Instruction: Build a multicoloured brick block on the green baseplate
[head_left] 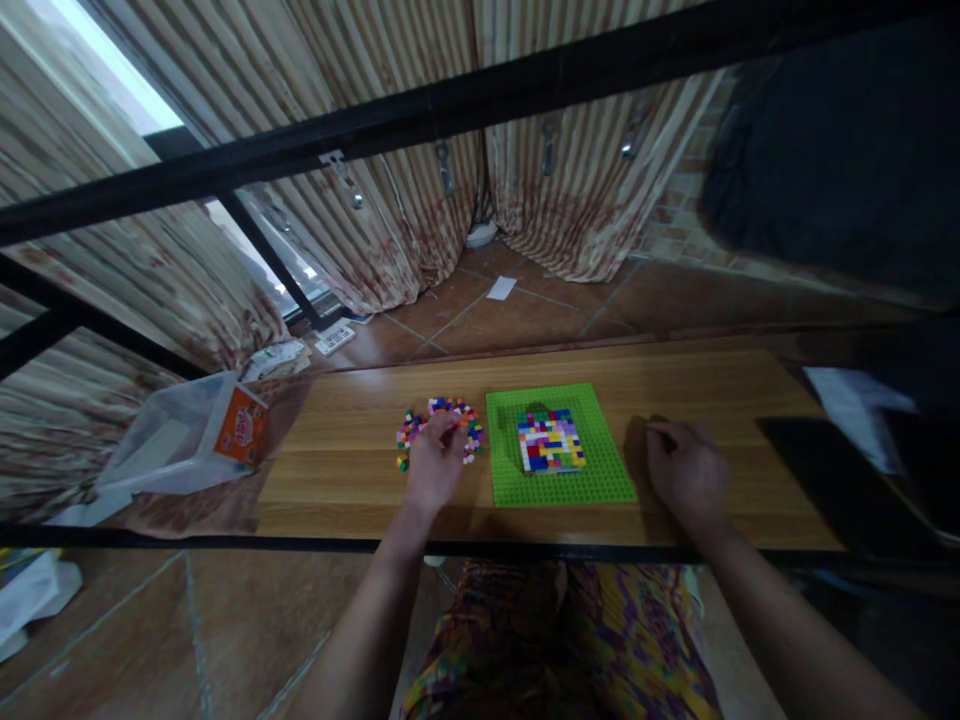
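Note:
My left hand (439,455) is over a pile of small colourful toy bricks (409,432), its thumb and fingertips pinched together. Whatever lies between those fingertips is too small to make out. A green studded baseplate (499,485) lies flat on the table, just right of the pile. Near its middle sits a square block of multicoloured bricks (551,440), packed closely together. On the baseplate's right, my right hand (686,470) rests on the tabletop with its fingers curled closed. Its grip is hidden, so I cannot tell whether it holds anything.
The wooden table (337,450) has a dark front edge. A clear plastic bin (172,440) with an orange label stands at the left. At the right end lies a dark flat object (832,480) beside white paper (851,405). A black bar (420,115) crosses before the curtains.

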